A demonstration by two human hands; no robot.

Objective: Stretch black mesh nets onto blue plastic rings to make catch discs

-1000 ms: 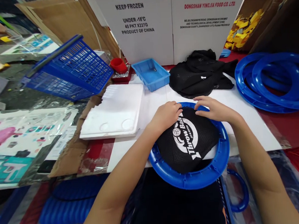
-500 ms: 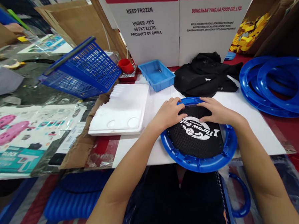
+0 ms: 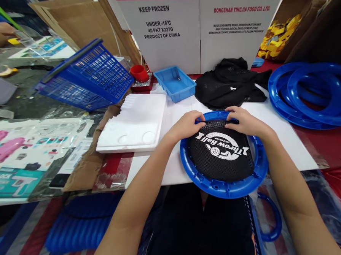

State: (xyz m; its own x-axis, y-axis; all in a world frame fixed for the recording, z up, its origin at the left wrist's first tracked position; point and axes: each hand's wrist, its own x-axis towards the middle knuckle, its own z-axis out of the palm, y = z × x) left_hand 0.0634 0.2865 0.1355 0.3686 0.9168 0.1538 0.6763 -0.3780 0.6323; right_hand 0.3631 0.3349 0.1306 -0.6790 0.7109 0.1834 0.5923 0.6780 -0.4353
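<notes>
A blue plastic ring (image 3: 223,190) lies at the front edge of the white table board, its near side jutting past the edge. Inside it sits a round black mesh (image 3: 221,168) printed "Throw Ball" in white. My left hand (image 3: 188,125) is at the far left of the rim, thumb and fingers closed on the mesh's far edge. On the far right, my right hand (image 3: 243,121) pinches that same edge, fingers over the rim. A gap shows between mesh and rim on the right side. Behind the ring lies a heap of black mesh pieces (image 3: 231,82).
Several blue rings (image 3: 318,114) are stacked on the right. Toward the back stand a light blue tray (image 3: 176,88), a red cup (image 3: 139,73) and a large carton (image 3: 172,51). Left are white foam (image 3: 133,122) and a tilted blue basket (image 3: 89,76).
Both hands have drawn their fingers from over the print to the mesh's far edge, pinching it. More of the print shows. The whole view has shifted slightly.
</notes>
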